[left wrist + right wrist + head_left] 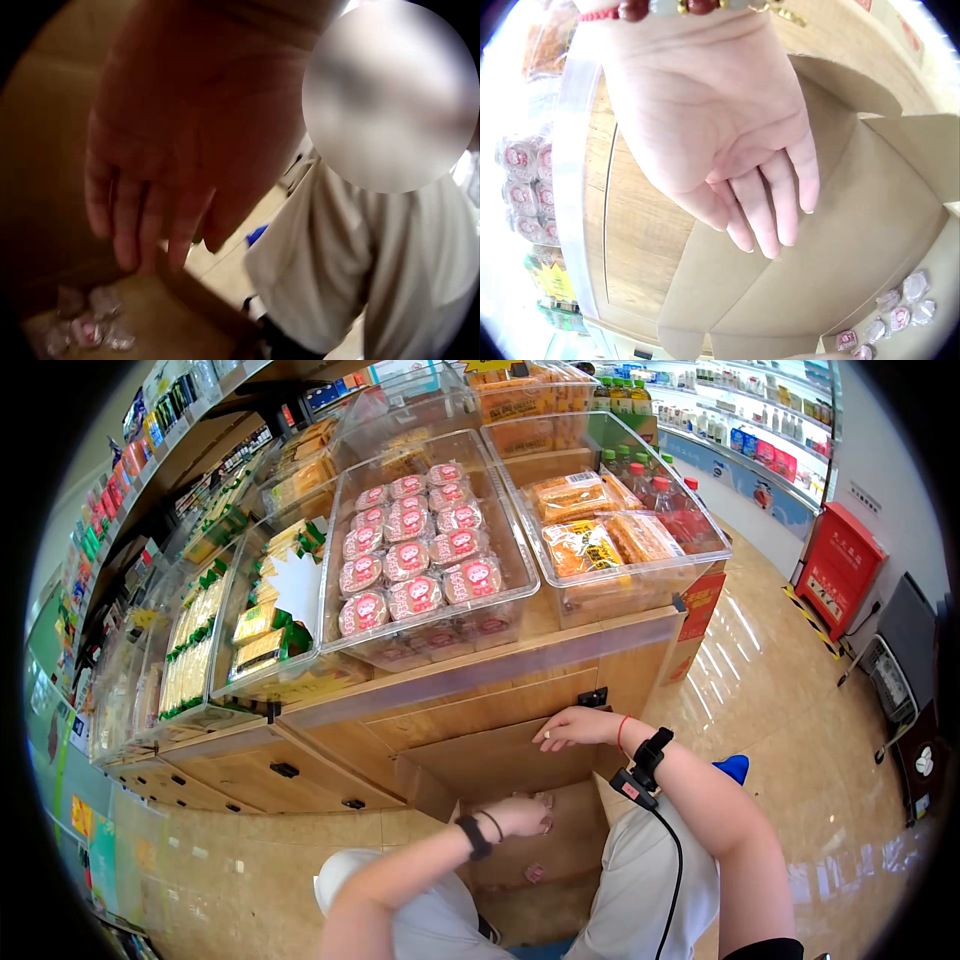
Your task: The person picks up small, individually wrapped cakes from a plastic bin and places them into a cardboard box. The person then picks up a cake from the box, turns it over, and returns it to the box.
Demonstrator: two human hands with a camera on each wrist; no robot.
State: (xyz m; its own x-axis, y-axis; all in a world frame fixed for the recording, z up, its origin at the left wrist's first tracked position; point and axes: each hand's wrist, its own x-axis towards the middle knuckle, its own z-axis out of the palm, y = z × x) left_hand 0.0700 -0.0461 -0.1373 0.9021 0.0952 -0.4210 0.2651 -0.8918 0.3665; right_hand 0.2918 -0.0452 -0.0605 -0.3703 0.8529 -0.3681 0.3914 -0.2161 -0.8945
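Observation:
A deep cardboard box stands between the person's knees, against the wooden display stand. Over its inside is the left hand, fingers pointing down and loosely extended. On the box floor lie several clear-wrapped round packets with pink and white labels; one packet lies apart from the others in the head view. In the left wrist view, the left hand's palm shows nothing in it, with packets below. By the box's far flap hovers the right hand, its palm bare and fingers relaxed.
Above the box, a clear plastic bin holds rows of similar pink-labelled packets. Another bin to its right holds packaged bread and bottles. Green-trimmed packs fill bins at left. A red box stands by the wall at right.

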